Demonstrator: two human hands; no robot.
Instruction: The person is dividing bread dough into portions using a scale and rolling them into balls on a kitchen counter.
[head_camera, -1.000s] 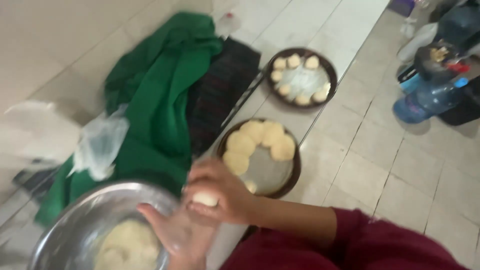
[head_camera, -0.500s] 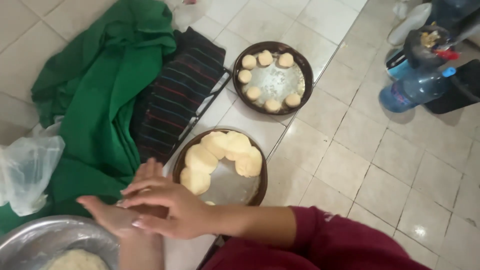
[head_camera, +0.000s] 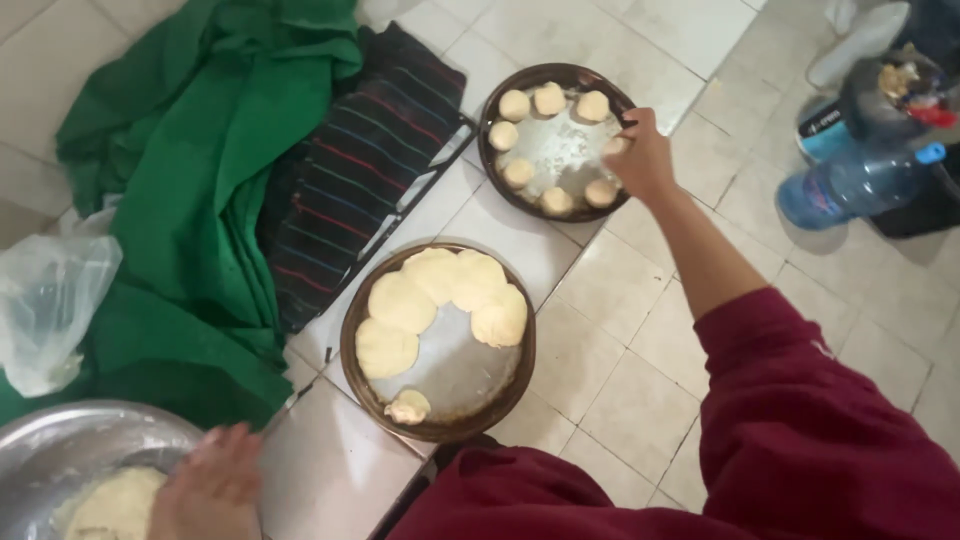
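Two hands, now split: half a second ago both were pressed together near the steel bowl; now the right hand (head_camera: 640, 155) has reached out to the far tray and the left hand (head_camera: 212, 485) has dropped to the bowl.
Landmark: the near tray (head_camera: 436, 425), a round dark pan with flattened dough discs (head_camera: 400, 300) around its back rim and one small lump at the front.
Left of near tray: a clear plastic bag (head_camera: 50, 300), then green cloth (head_camera: 190, 150) and a dark striped cloth (head_camera: 350, 170) lying on the floor.
Below-left of near tray: steel bowl (head_camera: 60, 440) with a mass of dough (head_camera: 105, 505); the left hand rests on it, fingers spread, gripping nothing that I can make out.
Beyond near tray: far tray (head_camera: 500, 110), ringed with small dough balls (head_camera: 515, 105).
Right hand: fingers pinched together over a dough ball (head_camera: 612, 147) at that tray's right edge; seems the ball is being set down in the ring.
Meaning: one more ball joins the ring, and the bowl's dough is next to hand.
Far right of near tray: a blue plastic bottle (head_camera: 850, 185) on its side.
Surface: pale square floor tiles (head_camera: 620, 370), dark joints, dull light.
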